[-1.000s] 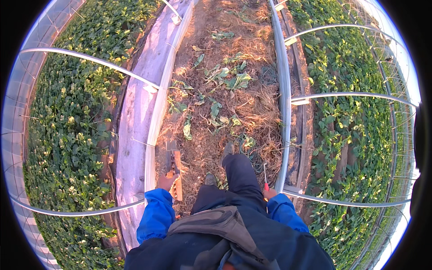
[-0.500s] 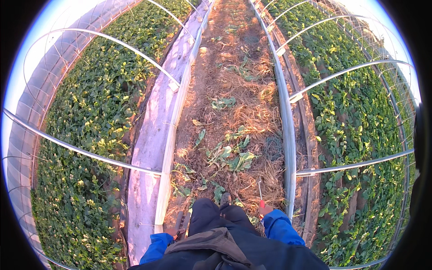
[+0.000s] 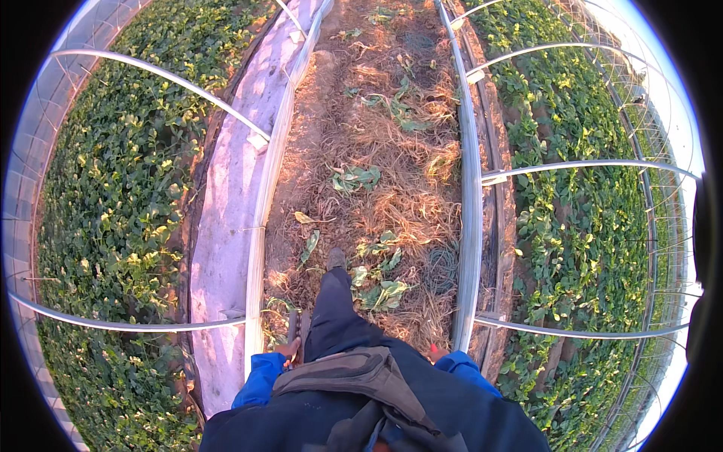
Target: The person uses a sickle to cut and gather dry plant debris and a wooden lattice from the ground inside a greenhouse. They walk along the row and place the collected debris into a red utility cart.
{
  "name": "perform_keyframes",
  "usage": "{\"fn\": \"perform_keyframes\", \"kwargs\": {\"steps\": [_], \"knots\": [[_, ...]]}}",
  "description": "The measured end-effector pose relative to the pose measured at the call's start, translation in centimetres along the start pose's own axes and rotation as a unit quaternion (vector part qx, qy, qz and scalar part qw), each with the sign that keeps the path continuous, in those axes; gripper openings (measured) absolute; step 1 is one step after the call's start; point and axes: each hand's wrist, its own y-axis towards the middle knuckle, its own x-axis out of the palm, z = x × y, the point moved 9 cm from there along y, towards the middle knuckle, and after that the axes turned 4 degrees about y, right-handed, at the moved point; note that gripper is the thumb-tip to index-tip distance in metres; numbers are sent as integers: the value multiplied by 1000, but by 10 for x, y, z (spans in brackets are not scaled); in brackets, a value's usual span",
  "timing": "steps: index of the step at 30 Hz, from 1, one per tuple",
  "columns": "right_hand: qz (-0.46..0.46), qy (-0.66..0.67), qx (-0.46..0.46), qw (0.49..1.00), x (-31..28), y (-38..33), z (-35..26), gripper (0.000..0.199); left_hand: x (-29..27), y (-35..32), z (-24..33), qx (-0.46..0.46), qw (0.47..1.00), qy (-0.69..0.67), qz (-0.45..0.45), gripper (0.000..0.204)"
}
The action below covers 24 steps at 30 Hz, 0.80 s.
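My left hand (image 3: pixel 288 349), below a blue sleeve, is closed at my left side. It grips a tool with two long dark bars (image 3: pixel 304 324) and an orange-red part near the fingers. Its exact kind is unclear. On the other side, my right hand (image 3: pixel 437 352) is closed round a small red handle (image 3: pixel 434 348). The thin metal shaft seen on it earlier does not show now. My left leg (image 3: pixel 331 305) reaches forward, its shoe (image 3: pixel 336 258) on the ground between dry straw and wilted green leaves (image 3: pixel 382 294).
Bundled whitish plastic sheeting (image 3: pixel 258 264) lines the path's left, and another (image 3: pixel 468 226) its right. Metal hoops (image 3: pixel 128 326) arch over leafy green beds (image 3: pixel 113 226) on both sides. A pale ground cover (image 3: pixel 215 279) runs beside the left sheeting. Dark netting (image 3: pixel 441 267) lies at the path's right.
I have stepped forward along the path, and my left leg has swung ahead. Leaves and hoops sit lower in view. My right hand has drawn back, hiding the tool's metal shaft.
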Motion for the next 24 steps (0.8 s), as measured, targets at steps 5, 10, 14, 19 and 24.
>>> {"fn": "perform_keyframes", "kwargs": {"steps": [5, 10, 14, 19, 24], "knots": [[74, 108, 83, 988, -116, 6, -106, 46, -162, -3, 158, 120, 969, -118, 181, 72], [179, 223, -54, 957, -301, 40, -298, 26, -297, 26, 281, 177, 940, -81, 281, 55], [170, 278, -100, 940, -408, 86, -406, 25, -355, 11, 409, 202, 940, -82, 261, 53], [156, 123, -100, 975, -513, 177, -496, 41, -401, 45, 488, 126, 960, 35, 249, 71], [86, 195, -18, 977, -586, 251, -497, 52, -428, 46, 541, 27, 974, 69, 214, 88]]}}
